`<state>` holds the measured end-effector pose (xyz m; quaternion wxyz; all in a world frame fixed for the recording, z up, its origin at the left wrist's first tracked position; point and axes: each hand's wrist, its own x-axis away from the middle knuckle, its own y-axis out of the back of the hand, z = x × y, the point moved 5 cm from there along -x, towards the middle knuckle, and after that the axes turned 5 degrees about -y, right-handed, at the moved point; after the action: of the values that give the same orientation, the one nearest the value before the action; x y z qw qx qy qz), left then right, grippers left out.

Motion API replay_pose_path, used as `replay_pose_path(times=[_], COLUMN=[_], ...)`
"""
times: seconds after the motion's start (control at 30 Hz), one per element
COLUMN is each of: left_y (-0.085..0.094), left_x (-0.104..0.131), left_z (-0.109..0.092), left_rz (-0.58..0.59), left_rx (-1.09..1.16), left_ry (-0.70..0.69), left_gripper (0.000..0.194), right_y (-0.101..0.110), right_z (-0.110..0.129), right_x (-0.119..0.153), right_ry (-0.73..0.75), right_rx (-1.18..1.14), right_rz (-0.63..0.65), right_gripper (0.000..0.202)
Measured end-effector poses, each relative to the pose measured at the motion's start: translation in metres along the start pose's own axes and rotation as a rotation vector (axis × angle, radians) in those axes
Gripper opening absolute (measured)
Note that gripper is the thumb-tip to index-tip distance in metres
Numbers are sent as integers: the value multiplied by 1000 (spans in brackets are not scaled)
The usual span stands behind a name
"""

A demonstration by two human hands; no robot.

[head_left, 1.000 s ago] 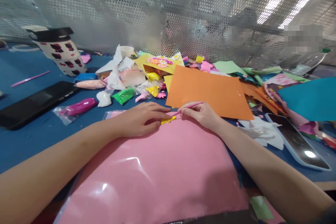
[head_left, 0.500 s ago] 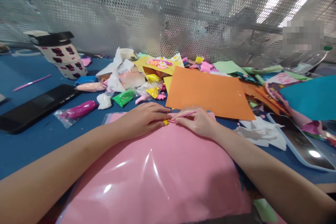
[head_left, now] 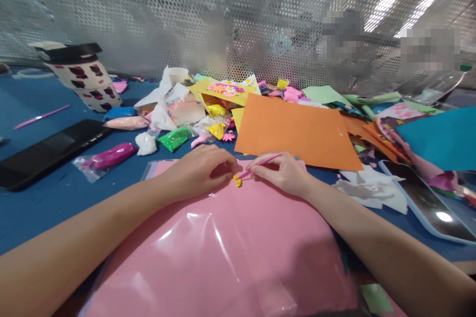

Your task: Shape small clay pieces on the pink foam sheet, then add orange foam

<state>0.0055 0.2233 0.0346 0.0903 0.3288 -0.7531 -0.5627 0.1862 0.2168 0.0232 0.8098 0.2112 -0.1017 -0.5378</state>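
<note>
Fingertips of the right hand point(head_left: 284, 174) are pinched around a thin pink tool point(head_left: 260, 164), its tip poking into a small yellow clay piece point(head_left: 237, 180) sitting on the top edge of the glossy pink sheet point(head_left: 230, 247). Left hand point(head_left: 197, 171) has its fingers curled in together, tips right up against the yellow bit from its 9 o'clock side, so both hands basically meet there. What's changed: a second ago that yellow piece looked flatter and longer, stretched out under the left fingers, and the tool sat higher and further toward 2 o'clock. Half a second ago the tool had come down to it, and now the piece looks smaller and bunched up, with the tool tip dug in. So my read is the clay is being shaped or lifted with the tool, not just held down anymore. Everything else has stayed put: orange paper point(head_left: 297, 131) at 12 to 1 o'clock of the hands, clay packets like the green one point(head_left: 175, 137) at 11 o'clock, black tablet point(head_left: 44, 151) way over at 9 o'clock, another phone-like device point(head_left: 427, 203) at 3 o'clock.
</note>
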Motion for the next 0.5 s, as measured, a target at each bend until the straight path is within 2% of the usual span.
replay_pose_path(times=[0.1,0.23,0.4,0.5], left_y=[-5,-8,-4,-2], left_x=[2,0,-2,-1], left_z=[-4,-7,-8,-8], left_rz=[54,50,-1,-16], left_rx=[-10,-2,111,174], left_ry=[-68,-121,-50,-40], left_gripper=[30,18,11,12], right_y=[-3,-4,9,13], right_z=[-4,-4,-3,-2], right_x=[0,0,-1,-2], right_ry=[-5,-30,-74,-61], right_rx=[26,-21,-309,-353], right_rz=[34,77,-69,-129], right_gripper=[19,16,25,27])
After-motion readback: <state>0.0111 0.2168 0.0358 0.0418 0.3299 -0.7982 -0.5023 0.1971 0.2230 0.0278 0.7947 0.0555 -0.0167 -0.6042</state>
